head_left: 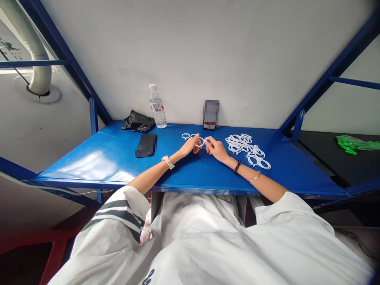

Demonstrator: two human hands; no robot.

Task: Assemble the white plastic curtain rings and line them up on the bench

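Observation:
My left hand [191,145] holds a white ring [199,145] between thumb and fingers, above the middle of the blue table [178,174]. At the ring's right edge, my right hand [216,149] has its fingers closed in a pinch on the ring. Just behind my left hand another white ring [185,136] lies on the table, and part of one more shows beside it. To the right of my right hand lies a loose pile of several white rings [246,147], some of them overlapping.
A water bottle [158,111] stands at the back beside a crumpled black bag [138,121]. A flat dark object [146,145] lies left of my left hand. A phone [211,114] leans on the back wall. Green pieces in a bag [356,144] lie on a dark surface, far right.

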